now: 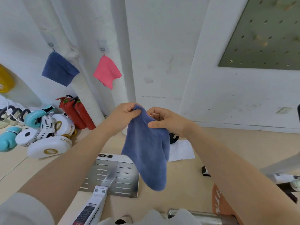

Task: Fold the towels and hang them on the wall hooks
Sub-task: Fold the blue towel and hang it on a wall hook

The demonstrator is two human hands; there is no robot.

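Observation:
A blue towel (147, 151) hangs folded in front of me, held up by its top edge. My left hand (126, 112) pinches the top left corner with curled fingers. My right hand (164, 120) grips the top right part, thumb across the cloth. On the wall to the left, a dark blue towel (59, 69) hangs from one hook (51, 45) and a pink towel (107, 72) hangs from a second hook (102, 49).
Red fire extinguishers (78, 112) lean by a white pipe (87, 101). Boxing gloves and white pads (47, 135) lie on the floor at left. A metal base plate (113, 176) sits below my arms. A green pegboard (266, 34) is at upper right.

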